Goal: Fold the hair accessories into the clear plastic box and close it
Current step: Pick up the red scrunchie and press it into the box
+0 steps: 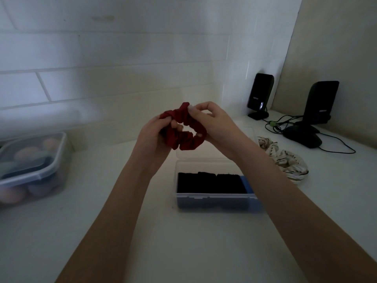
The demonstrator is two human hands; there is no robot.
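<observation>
White counter [142,231], scrunchie [184,132] between fingers [194,114]

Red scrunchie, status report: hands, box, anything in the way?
Left hand and right hand both grip the red scrunchie, held above the clear plastic box. Box open, dark folded items inside. Striped scrunchie waits on the counter. Nothing in the way.
</observation>
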